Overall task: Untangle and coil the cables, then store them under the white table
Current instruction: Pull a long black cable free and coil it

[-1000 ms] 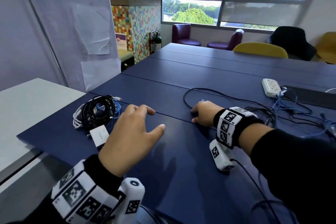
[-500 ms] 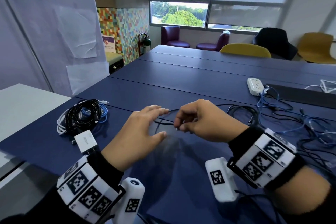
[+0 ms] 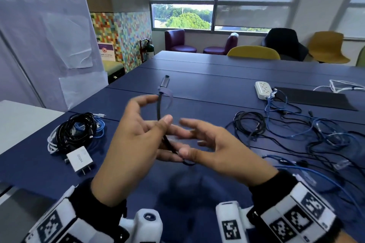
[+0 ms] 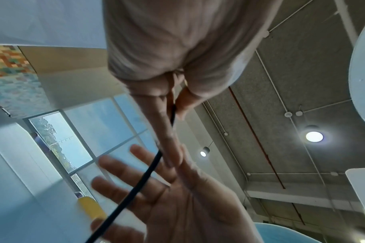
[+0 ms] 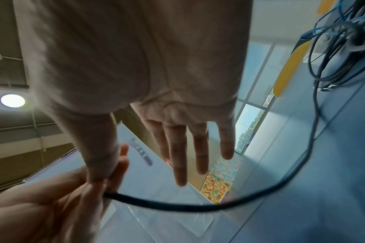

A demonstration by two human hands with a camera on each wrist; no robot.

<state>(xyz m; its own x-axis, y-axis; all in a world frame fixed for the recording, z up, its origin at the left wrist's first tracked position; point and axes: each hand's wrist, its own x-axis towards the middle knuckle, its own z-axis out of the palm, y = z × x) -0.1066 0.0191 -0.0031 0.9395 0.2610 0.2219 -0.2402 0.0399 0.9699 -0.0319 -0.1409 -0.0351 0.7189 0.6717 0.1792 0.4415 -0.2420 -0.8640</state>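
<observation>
My left hand [image 3: 159, 109] is raised over the blue table [image 3: 197, 85] and pinches a black cable [image 3: 159, 108] between thumb and fingers. The cable's plug end, with a strap, points upward. In the left wrist view the black cable [image 4: 139, 184] runs out from between thumb and finger. My right hand [image 3: 184, 137] is beside it with straight, spread fingers, its thumb touching the left hand's fingers by the cable. The black cable [image 5: 177, 208] sags in a curve toward a tangle of black and blue cables [image 3: 296, 134] on the right.
A coiled bundle of black, white and blue cables [image 3: 77, 130] with a white charger [image 3: 79, 159] lies at the left. The white table [image 3: 19, 124] adjoins that edge. A white power strip [image 3: 263, 89] and black mat [image 3: 312, 98] lie far right. Chairs stand behind.
The right hand picked the black cable's end off the table. Both hands rose, the left hand took the cable, and the right hand's fingers straightened.
</observation>
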